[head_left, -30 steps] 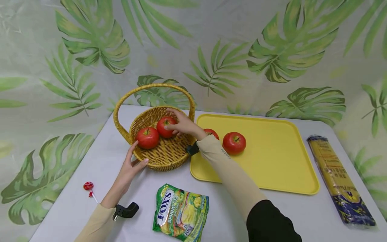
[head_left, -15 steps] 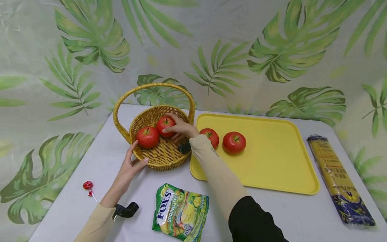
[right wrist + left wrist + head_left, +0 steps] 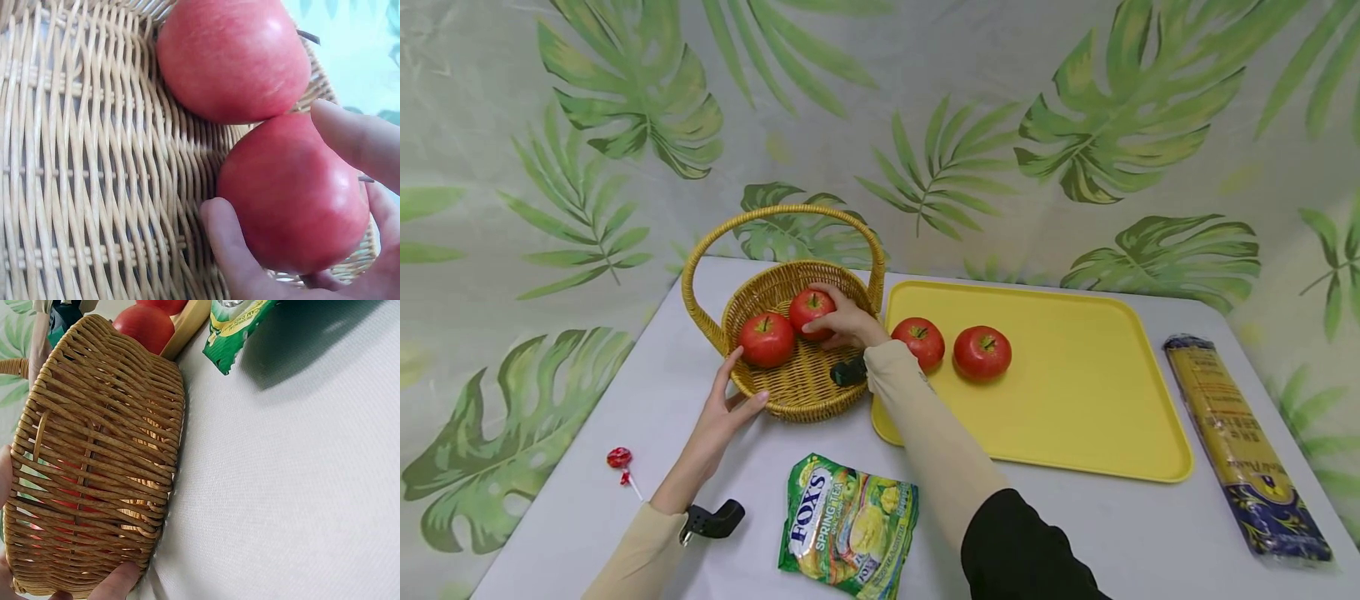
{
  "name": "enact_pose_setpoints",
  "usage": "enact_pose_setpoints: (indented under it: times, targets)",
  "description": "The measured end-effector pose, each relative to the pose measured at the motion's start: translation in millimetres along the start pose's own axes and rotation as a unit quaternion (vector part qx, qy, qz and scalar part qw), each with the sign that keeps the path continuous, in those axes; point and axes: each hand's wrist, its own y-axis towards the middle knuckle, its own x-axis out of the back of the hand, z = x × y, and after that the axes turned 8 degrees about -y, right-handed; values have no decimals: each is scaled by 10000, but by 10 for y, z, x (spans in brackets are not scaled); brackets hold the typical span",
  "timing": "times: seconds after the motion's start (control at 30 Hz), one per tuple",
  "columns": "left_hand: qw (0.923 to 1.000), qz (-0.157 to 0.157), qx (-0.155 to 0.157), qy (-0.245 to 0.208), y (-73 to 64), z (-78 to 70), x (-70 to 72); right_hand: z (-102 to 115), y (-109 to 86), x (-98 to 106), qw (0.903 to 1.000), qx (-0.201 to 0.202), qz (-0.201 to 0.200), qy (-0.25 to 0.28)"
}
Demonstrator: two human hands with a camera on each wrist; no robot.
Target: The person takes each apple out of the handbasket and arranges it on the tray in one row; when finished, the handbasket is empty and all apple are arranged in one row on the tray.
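Note:
In the head view, a round wicker basket (image 3: 801, 387) with a tall arched handle stands at the left of the table. Two red apples lie inside it: one apple (image 3: 767, 342) at the left, and a second apple (image 3: 808, 308) behind and right of it. My right hand (image 3: 852, 323) reaches over the rim and grips that second apple; in the right wrist view the fingers curl round this apple (image 3: 290, 200), which touches the other apple (image 3: 231, 59). My left hand (image 3: 709, 437) holds the basket's front-left side, with fingers against the weave (image 3: 94, 462) in the left wrist view.
Right of the basket lies a yellow tray (image 3: 1075, 392) with two more apples, one at the left (image 3: 921, 343) and one apple (image 3: 982, 353) beside it. A green Fox's candy bag (image 3: 850, 529) lies in front, a lollipop (image 3: 619, 459) at left, a pasta pack (image 3: 1243, 446) at far right.
My right hand and forearm have shifted slightly left and down, uncovering the tray's left apple. The gripped apple has barely moved within the basket. My left hand stays in place.

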Motion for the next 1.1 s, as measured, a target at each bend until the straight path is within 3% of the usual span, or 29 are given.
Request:
enact_pose_setpoints:
  times: [0.17,0.43,0.73,1.1]
  targets:
    - [10000,-7,-27,-11,-12,-18,3,60,-72,3,9995,280,-117,-100]
    - [10000,44,-58,-28,-13,-16,3,176,-246,117,9922,1070,295,-575]
    - [10000,6,38,-48,1,2,3,246,-476,291,9691,1820,775,-1474]
    - [10000,9,-11,-74,4,-1,-5,188,-916,592,9503,2086,1254,-1941]
